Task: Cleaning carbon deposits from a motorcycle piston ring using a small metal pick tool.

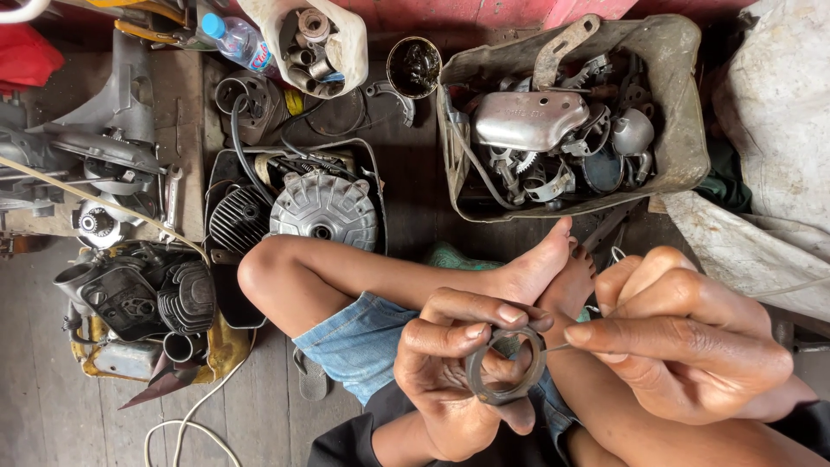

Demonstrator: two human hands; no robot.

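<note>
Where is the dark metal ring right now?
The dark metal ring sits low in the head view, pinched in the left hand, beside the right hand.

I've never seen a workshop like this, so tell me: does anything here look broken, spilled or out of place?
Nothing looks spilled. The left hand holds a dark metal ring, and the right hand pokes a thin wire at it. Oddest is the white plastic jug, cut open to hold metal parts. Engine pieces crowd the floor.

The metal ring [506,367] was dull dark grey. The shorts [359,342] were faded blue denim. The finned engine cover [325,209] was silver-grey, ribbed. The plastic bottle [239,41] had a blue cap. The floor [52,380] was weathered grey-brown wood.
</note>
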